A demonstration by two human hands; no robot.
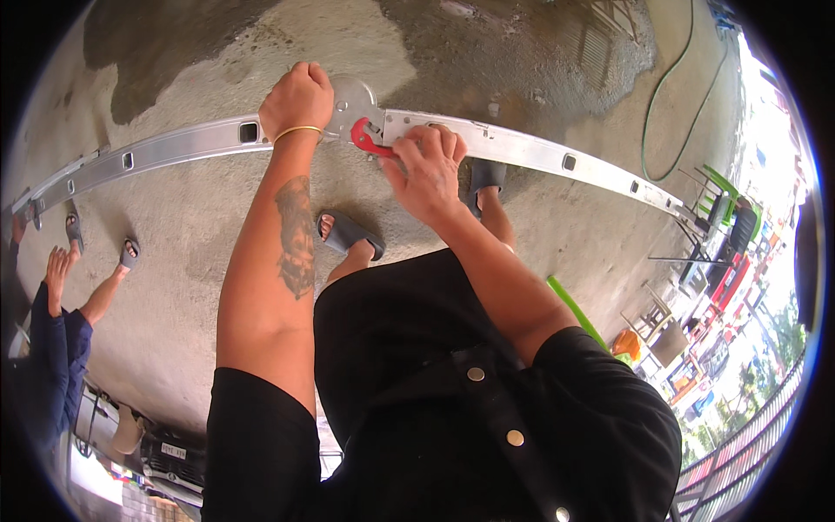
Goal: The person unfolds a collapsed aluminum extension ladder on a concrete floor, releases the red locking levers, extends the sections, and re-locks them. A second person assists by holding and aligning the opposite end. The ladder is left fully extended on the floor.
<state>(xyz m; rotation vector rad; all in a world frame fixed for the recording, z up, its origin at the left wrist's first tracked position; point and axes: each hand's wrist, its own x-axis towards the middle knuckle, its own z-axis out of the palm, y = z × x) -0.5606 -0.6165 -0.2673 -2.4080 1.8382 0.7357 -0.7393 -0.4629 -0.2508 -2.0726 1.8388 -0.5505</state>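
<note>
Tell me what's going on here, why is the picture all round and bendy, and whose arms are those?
The picture comes from a small camera worn on a person's head, looking down. Its lens sees very wide, so straight things look curved near the edges.

The two bare arms belong to that person. The left hand grips a long silver metal rail, like part of a folding ladder, next to its round hinge. The right hand is on the red lever at that hinge.

Below is a concrete floor, wet in patches, with the person's feet in grey sandals. A green hose lies on the right. At the left edge stands another person, partly seen.
</note>
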